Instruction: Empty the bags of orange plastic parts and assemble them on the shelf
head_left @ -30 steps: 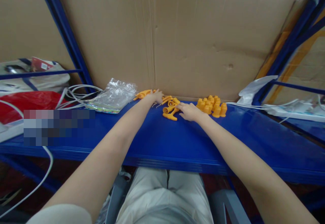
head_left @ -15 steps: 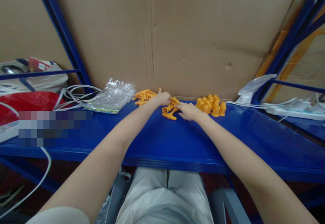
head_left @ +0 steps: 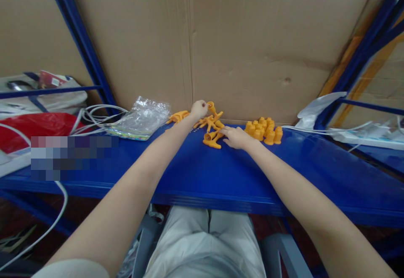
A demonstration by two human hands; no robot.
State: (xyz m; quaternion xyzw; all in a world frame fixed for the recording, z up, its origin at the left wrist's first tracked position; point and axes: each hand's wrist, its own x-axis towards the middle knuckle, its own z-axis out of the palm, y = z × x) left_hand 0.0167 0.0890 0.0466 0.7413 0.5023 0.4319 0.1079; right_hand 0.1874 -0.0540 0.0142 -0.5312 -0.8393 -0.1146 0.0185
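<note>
Orange T-handled piece (head_left: 215, 110) lies just right of the nearer left hand (head_left: 200, 109), which appears to pinch its cup end (head_left: 211, 104); long axis slants near-right towards the right hand (head_left: 236, 138), set apart at the orange cluster (head_left: 212, 144), grip indeterminable.

So on my shelf (head_left: 202, 173), handles (head_left: 212, 144) are both sides of my left hand (head_left: 199, 109), cups (head_left: 269, 137) just right of my right hand (head_left: 236, 138), bag (head_left: 143, 116) off left, cardboard (head_left: 236, 46) along the back.
</note>
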